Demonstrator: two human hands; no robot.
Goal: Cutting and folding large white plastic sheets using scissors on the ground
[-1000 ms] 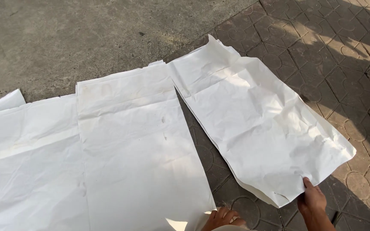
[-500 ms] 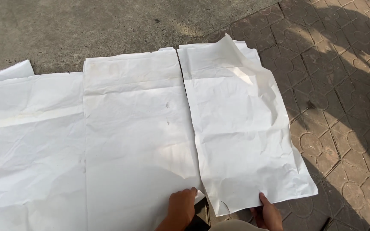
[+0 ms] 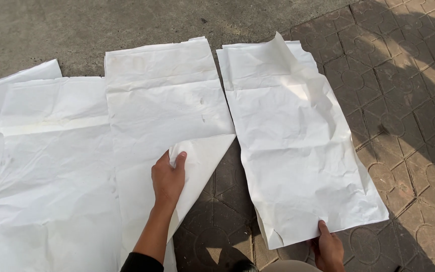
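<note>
Left hand point(image 3: 167, 177) fingers pinch the folded-up corner of the middle sheet point(image 3: 167, 100); right hand point(image 3: 329, 248) fingers grip the near edge of the right sheet point(image 3: 293, 136) beside it.

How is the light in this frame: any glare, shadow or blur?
Head view: hard sun makes the right sheet glare near its upper part; dappled shadow crosses the paving at right; left hand and right hand are sharp, no blur.

Creased matt white sheets point(image 3: 293, 146), rough concrete point(image 3: 76, 25), patterned pavers point(image 3: 404, 100)
</note>
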